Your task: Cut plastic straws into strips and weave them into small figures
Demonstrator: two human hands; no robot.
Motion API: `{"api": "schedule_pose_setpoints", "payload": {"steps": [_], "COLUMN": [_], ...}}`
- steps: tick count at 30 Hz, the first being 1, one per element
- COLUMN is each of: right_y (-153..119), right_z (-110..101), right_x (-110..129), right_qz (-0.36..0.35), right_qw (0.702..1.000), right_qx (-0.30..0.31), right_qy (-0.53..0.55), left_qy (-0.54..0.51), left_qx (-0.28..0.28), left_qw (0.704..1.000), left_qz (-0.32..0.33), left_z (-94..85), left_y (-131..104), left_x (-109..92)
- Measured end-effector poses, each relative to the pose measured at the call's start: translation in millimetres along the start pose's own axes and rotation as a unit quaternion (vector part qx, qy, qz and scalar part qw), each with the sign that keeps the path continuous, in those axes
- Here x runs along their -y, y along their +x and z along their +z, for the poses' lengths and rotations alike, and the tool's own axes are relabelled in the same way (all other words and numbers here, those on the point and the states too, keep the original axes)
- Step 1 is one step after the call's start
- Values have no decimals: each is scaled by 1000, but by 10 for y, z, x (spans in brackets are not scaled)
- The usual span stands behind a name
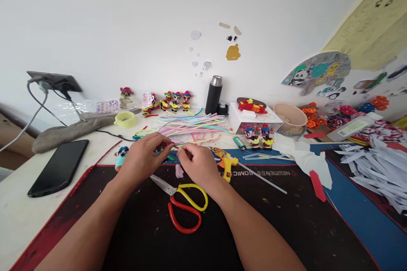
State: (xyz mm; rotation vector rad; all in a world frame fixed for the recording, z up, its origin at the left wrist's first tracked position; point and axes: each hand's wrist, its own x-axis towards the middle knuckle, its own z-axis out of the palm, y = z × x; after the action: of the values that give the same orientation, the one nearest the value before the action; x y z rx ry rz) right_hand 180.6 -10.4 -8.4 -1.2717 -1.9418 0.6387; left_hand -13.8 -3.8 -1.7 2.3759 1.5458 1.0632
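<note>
Two bare hands meet above a dark mat (270,224) on a cluttered desk, the left hand (144,154) and right hand (200,164) each pinching, with fingertips drawn close together, a thin pale strip (174,148) that bridges the narrow gap between them and is too small to make out fully. Below them lie open scissors (172,190) with one yellow and one red handle, and a small pink piece (179,171); a yellow glue gun (228,163) rests just beside the right hand, and pastel stems (193,125) spread behind.
</note>
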Motion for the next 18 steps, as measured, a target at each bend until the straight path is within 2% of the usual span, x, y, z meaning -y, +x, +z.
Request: {"api": "schedule_pose_setpoints", "payload": {"steps": [6, 18], "right_y": [13, 30], "right_z": [-23, -63], "right_x": [-33, -58], "right_qz": [-23, -33], "right_qw": [998, 997], "right_qx": [-3, -17], "right_qy": [-58, -61], "left_qy": [-17, -77], "left_qx": [48, 109], "left_qw": [999, 991], "left_qz": [2, -19], "left_z": [-11, -64], "left_y": [5, 13], "left_x": [2, -89]}}
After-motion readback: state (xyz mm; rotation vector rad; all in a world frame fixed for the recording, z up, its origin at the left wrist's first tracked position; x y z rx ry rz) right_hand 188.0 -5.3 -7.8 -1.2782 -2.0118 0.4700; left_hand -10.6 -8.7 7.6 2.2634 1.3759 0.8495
